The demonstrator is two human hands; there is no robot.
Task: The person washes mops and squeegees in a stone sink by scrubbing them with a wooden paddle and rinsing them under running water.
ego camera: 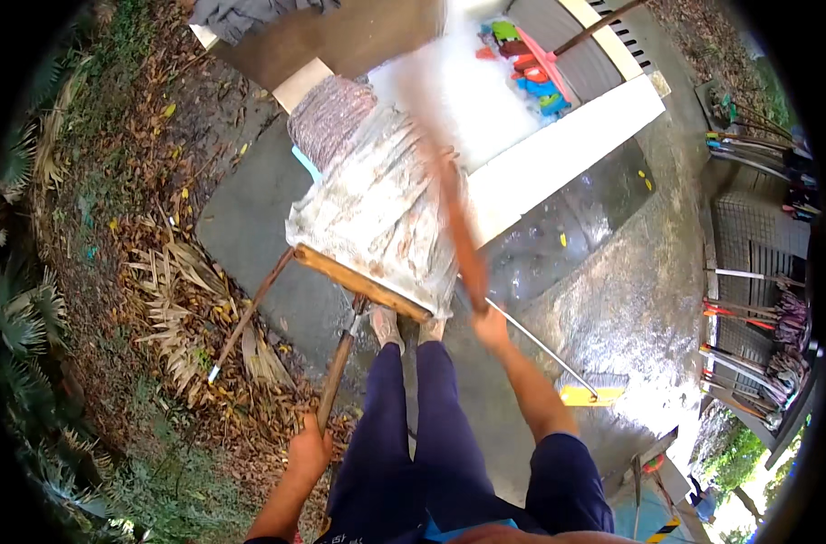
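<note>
My left hand (310,450) grips a wooden pole (336,370) with a metal section near its upper end. The pole runs up to a wooden bar (362,284) along the near edge of a wet white cloth (379,211) with brown stains; it looks like a wide mop head. My right hand (489,330) holds a thick wooden stick (462,238), raised over the cloth's right side and blurred at its far end. Beyond the cloth, white foam (467,88) fills part of a basin with a white ledge (576,153). A mottled pinkish-grey textile (331,119) touches the cloth's upper left.
A pink tool head (547,60) on a pole leans among colourful pieces in the basin. Another stick (253,316) lies at left by leaves and palm fronds (182,306). A yellow broom-like head (593,396) rests on wet concrete. Mops (786,326) line the right side.
</note>
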